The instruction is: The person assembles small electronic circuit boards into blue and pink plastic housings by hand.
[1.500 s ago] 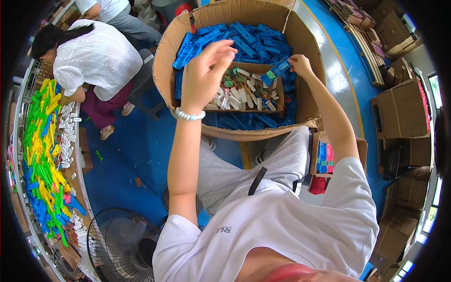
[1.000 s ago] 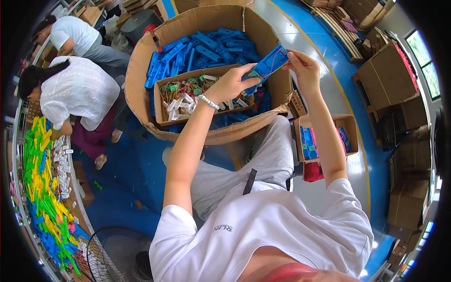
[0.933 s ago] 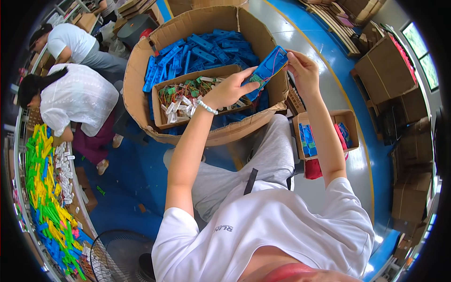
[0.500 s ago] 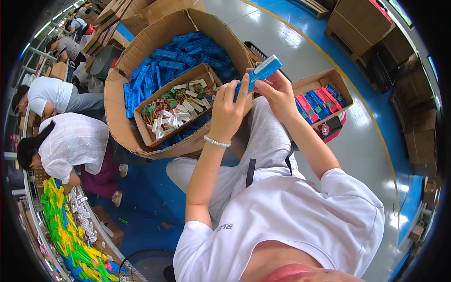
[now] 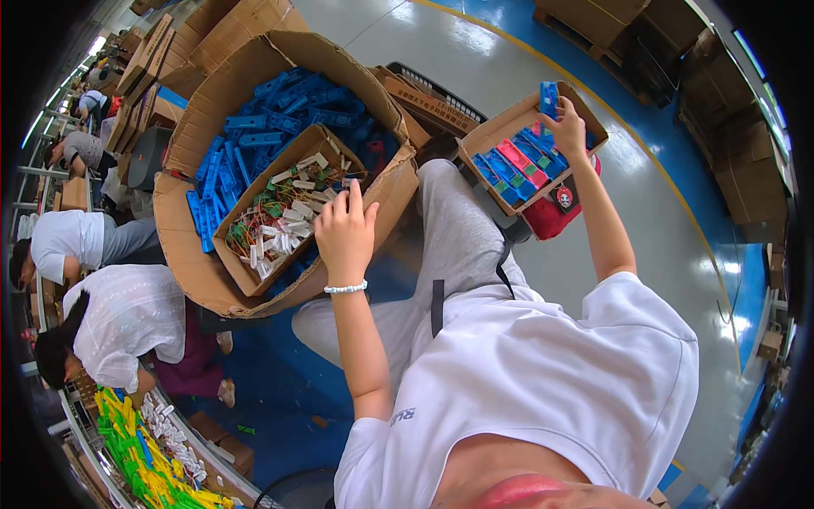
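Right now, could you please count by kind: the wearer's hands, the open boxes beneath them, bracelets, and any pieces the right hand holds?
Hands: 2 (left hand, right hand)
Open boxes: 3 (large carton, inner box, small box)
Bracelet: 1
Held blue piece: 1
Total: 7

The raised plastic casing [image 5: 549,100] is blue; the row of casings [image 5: 519,161] alternates blue and pink, with green patches; both the shallow box [image 5: 500,127] and large carton [image 5: 175,212] are brown, the heaped casings [image 5: 288,106] blue; the small plastic blocks [image 5: 300,209] are white; the beaded bracelet [image 5: 345,288] is whitish; the T-shirt [image 5: 543,365] is white; the trousers [image 5: 458,220] are plain grey.
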`<state>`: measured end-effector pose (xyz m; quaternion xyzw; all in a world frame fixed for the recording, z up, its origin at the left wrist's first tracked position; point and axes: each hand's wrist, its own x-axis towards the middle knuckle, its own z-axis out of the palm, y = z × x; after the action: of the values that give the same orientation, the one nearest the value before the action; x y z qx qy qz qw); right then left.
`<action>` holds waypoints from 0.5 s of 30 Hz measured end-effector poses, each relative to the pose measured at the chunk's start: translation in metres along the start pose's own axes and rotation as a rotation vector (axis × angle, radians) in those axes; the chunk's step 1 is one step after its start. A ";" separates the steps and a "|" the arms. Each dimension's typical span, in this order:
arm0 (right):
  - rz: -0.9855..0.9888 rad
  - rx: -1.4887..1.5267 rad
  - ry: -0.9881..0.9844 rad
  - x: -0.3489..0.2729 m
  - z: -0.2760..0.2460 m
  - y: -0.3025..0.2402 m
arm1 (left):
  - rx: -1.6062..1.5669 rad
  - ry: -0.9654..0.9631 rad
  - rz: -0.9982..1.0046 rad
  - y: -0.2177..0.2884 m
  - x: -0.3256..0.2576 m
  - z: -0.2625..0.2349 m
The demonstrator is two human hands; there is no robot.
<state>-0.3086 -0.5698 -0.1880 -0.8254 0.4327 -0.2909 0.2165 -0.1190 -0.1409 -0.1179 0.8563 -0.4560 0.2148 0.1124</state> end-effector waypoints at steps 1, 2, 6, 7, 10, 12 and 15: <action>0.003 -0.100 -0.018 0.005 -0.003 0.023 | 0.017 -0.115 -0.062 0.003 0.000 -0.001; 0.005 -0.199 -0.038 0.008 -0.003 0.036 | 0.035 -0.230 -0.125 0.004 -0.001 -0.001; -0.035 0.047 -0.141 -0.022 0.015 0.024 | 0.098 -0.037 -0.048 0.008 -0.001 0.009; -0.110 0.032 -0.162 -0.030 0.022 0.022 | 0.093 -0.032 -0.044 0.009 0.001 0.011; -0.257 -0.184 -0.267 -0.039 0.031 0.025 | 0.092 -0.036 -0.054 0.006 -0.006 0.008; -0.298 -0.198 -0.251 -0.025 0.024 0.039 | 0.105 -0.026 -0.039 0.006 -0.007 0.009; -0.226 -0.372 -0.195 0.006 0.012 0.071 | 0.141 -0.001 -0.037 0.008 -0.008 0.009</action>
<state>-0.3400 -0.6111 -0.2385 -0.9183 0.3610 -0.1476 0.0674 -0.1270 -0.1435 -0.1297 0.8706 -0.4238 0.2438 0.0556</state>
